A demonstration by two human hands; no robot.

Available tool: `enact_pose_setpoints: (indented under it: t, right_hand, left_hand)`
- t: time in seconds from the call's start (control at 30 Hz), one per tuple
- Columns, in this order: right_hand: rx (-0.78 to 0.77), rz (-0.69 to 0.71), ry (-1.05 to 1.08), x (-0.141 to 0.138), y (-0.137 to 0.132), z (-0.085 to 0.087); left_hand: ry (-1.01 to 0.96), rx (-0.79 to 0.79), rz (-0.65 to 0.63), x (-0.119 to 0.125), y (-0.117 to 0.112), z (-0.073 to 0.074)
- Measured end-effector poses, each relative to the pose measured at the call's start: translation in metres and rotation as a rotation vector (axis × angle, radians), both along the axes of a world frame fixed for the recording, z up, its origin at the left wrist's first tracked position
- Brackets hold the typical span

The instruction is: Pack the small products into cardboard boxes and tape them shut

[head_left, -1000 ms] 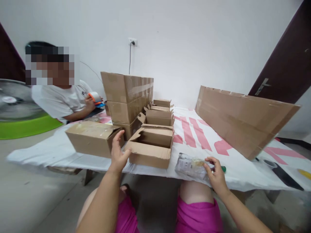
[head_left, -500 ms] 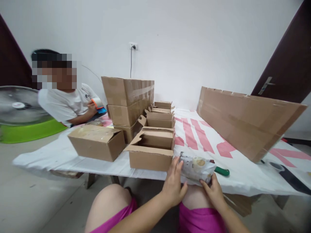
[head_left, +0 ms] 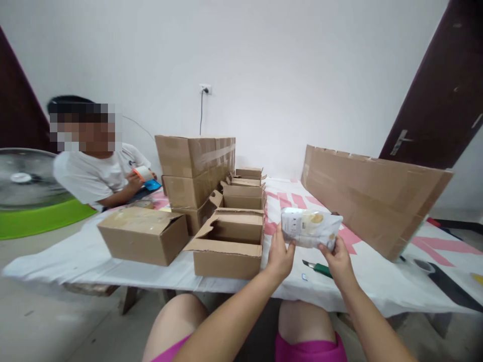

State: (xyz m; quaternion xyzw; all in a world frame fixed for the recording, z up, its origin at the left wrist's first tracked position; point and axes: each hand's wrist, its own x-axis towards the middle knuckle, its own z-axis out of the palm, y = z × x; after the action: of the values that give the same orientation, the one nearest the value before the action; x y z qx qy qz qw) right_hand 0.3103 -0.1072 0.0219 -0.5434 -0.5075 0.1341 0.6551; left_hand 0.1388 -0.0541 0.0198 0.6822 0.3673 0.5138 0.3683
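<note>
A pale printed pouch (head_left: 310, 229) is held up above the table between both hands. My left hand (head_left: 281, 255) is closed on its left end, thumb along the lower edge. At the right end, my right hand (head_left: 337, 256) grips the lower corner. Beneath the pouch lies a utility knife (head_left: 321, 270) with a green handle, its blade pointing left. An open cardboard box (head_left: 227, 264) stands just left of my left hand, flaps up; only part of its inside shows.
More open boxes (head_left: 243, 197) run back in a row. Stacked taped boxes (head_left: 184, 156) and a closed box (head_left: 143, 234) stand left. A large cardboard panel (head_left: 370, 196) stands right. At left, a co-worker (head_left: 98, 171) holds a tape dispenser (head_left: 145, 177) beside a fan (head_left: 22, 178).
Both hands have raised the pouch up and away from the table's front edge. Its printed face now shows more squarely, and the knife's blade has come into view. The camera view has shifted slightly.
</note>
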Motion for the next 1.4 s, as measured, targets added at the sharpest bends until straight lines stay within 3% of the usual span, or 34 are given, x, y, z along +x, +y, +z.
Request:
enact_pose_setpoints:
  t: [0.07,0.17,0.33,0.43,0.53,0.63,0.8,0.9,1.0,1.1,1.3,1.4]
  right_hand:
    - [0.018,0.001,0.022,-0.004,-0.006,0.004]
    - [0.063,0.009,0.088,-0.022,-0.031,-0.029]
    - [0.0,-0.088,0.129,-0.052,-0.063,-0.118]
    - [-0.192,-0.176,0.002,-0.057,-0.061,-0.143]
    - [-0.372,-0.249,-0.111,-0.056,-0.054,-0.145]
    - [-0.381,-0.245,-0.135,-0.055,-0.053,-0.141]
    - [-0.35,-0.19,-0.1,-0.053,-0.057,-0.143]
    - [-0.31,-0.128,-0.086,-0.051,-0.058,-0.146]
    - [-0.318,-0.069,-0.095,-0.049,-0.061,-0.146]
    - [-0.33,-0.023,-0.103,-0.049,-0.064,-0.147]
    - [-0.292,0.018,-0.107,-0.048,-0.062,-0.153]
    - [-0.302,0.027,-0.134,-0.049,-0.062,-0.154]
  left_hand:
    - [-0.028,0.029,0.004,-0.001,-0.008,0.01]
    - [-0.043,0.086,-0.036,-0.016,-0.035,0.001]
    - [0.069,0.11,-0.131,-0.049,-0.069,-0.045]
    - [0.131,-0.047,-0.08,-0.06,-0.064,-0.074]
    - [0.176,-0.206,0.021,-0.063,-0.056,-0.096]
    - [0.164,-0.204,0.013,-0.065,-0.055,-0.106]
    - [0.146,-0.122,-0.068,-0.075,-0.059,-0.102]
    - [0.178,0.017,-0.077,-0.087,-0.059,-0.094]
    - [0.199,0.154,0.038,-0.102,-0.054,-0.089]
    - [0.205,0.195,0.181,-0.117,-0.047,-0.089]
    - [0.306,0.087,0.496,-0.147,-0.023,-0.096]
    - [0.383,-0.023,0.552,-0.159,-0.011,-0.095]
